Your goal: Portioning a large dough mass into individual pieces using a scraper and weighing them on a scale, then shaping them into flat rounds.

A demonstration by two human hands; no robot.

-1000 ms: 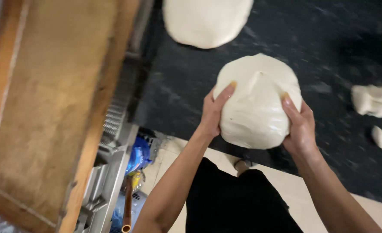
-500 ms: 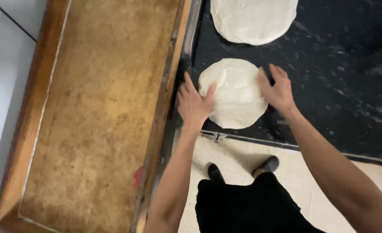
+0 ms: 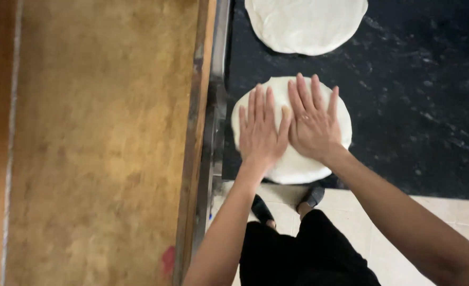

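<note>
Right, your left hand (image 3: pixel 261 132) and right hand (image 3: pixel 314 122) both lie flat, fingers spread, palms down on the dough round (image 3: pixel 292 164) at the near edge of the black stone counter (image 3: pixel 414 106); neither grips anything. The dough looks soft, floppy and stretchy, so lift it from under the rim with both hands. A second dough round (image 3: pixel 306 24) lies beyond, apart.
</note>
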